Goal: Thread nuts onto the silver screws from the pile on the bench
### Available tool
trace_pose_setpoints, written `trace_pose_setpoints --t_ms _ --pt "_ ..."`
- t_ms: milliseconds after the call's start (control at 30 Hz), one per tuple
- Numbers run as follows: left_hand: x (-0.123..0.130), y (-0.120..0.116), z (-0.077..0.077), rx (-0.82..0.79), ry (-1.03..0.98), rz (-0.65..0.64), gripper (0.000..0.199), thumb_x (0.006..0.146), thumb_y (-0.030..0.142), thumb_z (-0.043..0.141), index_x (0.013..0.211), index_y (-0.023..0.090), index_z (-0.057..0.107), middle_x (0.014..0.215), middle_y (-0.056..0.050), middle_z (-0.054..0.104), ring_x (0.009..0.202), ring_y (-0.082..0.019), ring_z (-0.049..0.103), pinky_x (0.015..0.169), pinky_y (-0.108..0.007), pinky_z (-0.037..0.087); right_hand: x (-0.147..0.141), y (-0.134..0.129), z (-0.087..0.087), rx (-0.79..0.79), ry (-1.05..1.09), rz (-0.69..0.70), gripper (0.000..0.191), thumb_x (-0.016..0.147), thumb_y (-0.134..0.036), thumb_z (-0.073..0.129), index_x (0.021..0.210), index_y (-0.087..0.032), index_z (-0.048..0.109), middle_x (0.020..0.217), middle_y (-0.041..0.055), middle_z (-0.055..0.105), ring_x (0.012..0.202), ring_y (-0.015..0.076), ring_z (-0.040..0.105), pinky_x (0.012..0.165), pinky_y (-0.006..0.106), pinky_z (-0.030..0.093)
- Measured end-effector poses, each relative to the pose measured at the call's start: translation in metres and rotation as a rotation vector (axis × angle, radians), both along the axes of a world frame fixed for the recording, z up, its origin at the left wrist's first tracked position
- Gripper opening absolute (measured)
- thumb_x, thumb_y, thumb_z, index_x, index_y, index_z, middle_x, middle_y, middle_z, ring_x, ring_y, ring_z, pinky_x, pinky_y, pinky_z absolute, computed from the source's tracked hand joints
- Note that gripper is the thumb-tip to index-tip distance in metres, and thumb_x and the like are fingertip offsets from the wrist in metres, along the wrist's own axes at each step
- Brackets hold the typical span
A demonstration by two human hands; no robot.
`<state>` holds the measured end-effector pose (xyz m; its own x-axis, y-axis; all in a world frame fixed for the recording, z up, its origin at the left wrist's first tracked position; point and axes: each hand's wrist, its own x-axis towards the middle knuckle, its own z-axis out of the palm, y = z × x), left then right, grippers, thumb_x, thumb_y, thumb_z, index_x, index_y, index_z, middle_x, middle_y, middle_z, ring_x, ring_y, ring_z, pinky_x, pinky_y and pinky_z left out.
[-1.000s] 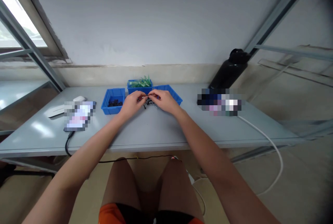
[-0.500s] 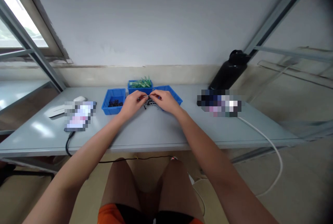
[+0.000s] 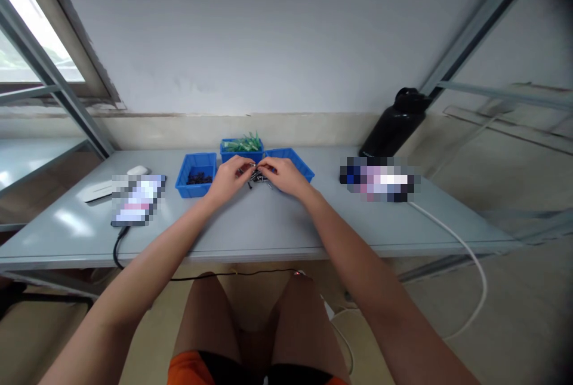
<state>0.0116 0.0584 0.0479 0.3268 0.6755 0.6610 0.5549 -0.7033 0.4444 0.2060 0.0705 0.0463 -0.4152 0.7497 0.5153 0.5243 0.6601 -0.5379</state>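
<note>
My left hand [image 3: 230, 178] and my right hand [image 3: 285, 175] meet fingertip to fingertip over the table, both closed in a pinch. A small silvery metal piece [image 3: 254, 165] shows between them, too small to name surely. Just below the fingers lies a pile of slim metal pieces [image 3: 258, 177], like screws or pins, partly covered by the hands. Left of my left hand stands a blue bin [image 3: 185, 189] with small dark brown pieces [image 3: 199, 178] in it. Behind my right hand, another blue bin [image 3: 301, 162] is partly hidden; its contents cannot be made out.
Against the wall, a third blue bin [image 3: 227, 156] holds green pieces [image 3: 244, 144]. To the left lie a phone [image 3: 139, 200] on a black cable and a white case [image 3: 138, 170]. A black bottle [image 3: 394, 125] stands at the right, behind a blurred device [image 3: 378, 179] with a white cable [image 3: 465, 248].
The fingertips have shifted slightly around the small metal piece, and less of it shows now. Both hands stay over the pile.
</note>
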Motion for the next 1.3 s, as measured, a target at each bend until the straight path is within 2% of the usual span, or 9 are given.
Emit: trace_pose_setpoints --t_ms 233,333,467,633,1100,1300 --pt "-0.0001 -0.0034 0.003 -0.062 -0.036 0.014 0.014 0.087 0.026 0.055 0.097 0.017 0.062 0.094 -0.005 0.069 0.084 -0.014 0.064 0.069 -0.023 0.053 -0.0025 -0.0018 0.0009 -0.013 0.002 0.014 0.024 0.091 -0.035 0.051 0.095 -0.02 0.07 0.087 0.0044 0.071 0.072 0.0155 0.06 0.068 0.026 0.043" --pt "0.0003 -0.0044 0.0038 -0.09 -0.059 0.028 0.012 0.086 0.024 0.055 0.094 0.017 0.061 0.09 -0.004 0.07 0.082 -0.013 0.065 0.068 -0.022 0.052 -0.0016 -0.0033 0.0037 0.001 0.018 -0.012 0.025 0.091 -0.036 0.051 0.095 -0.02 0.07 0.087 0.0043 0.071 0.071 0.0153 0.06 0.068 0.026 0.043" --pt "0.0006 -0.0035 0.0035 -0.067 -0.035 0.041 0.011 0.086 0.026 0.056 0.089 0.017 0.061 0.082 -0.002 0.068 0.075 -0.012 0.063 0.068 -0.023 0.051 -0.001 -0.0049 0.0066 0.027 0.036 -0.047 0.026 0.091 -0.038 0.052 0.096 -0.02 0.07 0.088 0.0043 0.071 0.071 0.0152 0.06 0.069 0.027 0.043" --pt "-0.0011 -0.0007 0.002 -0.028 0.017 0.053 0.013 0.086 0.027 0.056 0.09 0.017 0.063 0.084 -0.004 0.068 0.078 -0.014 0.063 0.068 -0.024 0.051 -0.0012 -0.0037 0.0051 0.017 0.033 -0.064 0.027 0.091 -0.04 0.051 0.096 -0.021 0.07 0.084 0.0038 0.071 0.069 0.0155 0.059 0.067 0.027 0.043" --pt "-0.0024 0.0024 -0.0009 -0.014 0.052 0.032 0.013 0.087 0.028 0.058 0.09 0.018 0.065 0.085 -0.004 0.067 0.074 -0.013 0.06 0.067 -0.024 0.05 -0.0031 -0.0036 0.002 -0.007 0.005 -0.011 0.028 0.091 -0.039 0.05 0.093 -0.019 0.069 0.083 0.0047 0.071 0.07 0.0159 0.06 0.067 0.026 0.043" --pt "-0.0034 -0.0001 0.0047 -0.018 0.044 0.041 0.016 0.088 0.031 0.057 0.091 0.018 0.067 0.084 -0.004 0.067 0.073 -0.013 0.06 0.069 -0.025 0.05 0.0001 -0.0039 0.0057 0.049 -0.002 0.012 0.032 0.094 -0.041 0.046 0.092 -0.02 0.07 0.089 0.0052 0.071 0.078 0.0174 0.062 0.074 0.028 0.044"
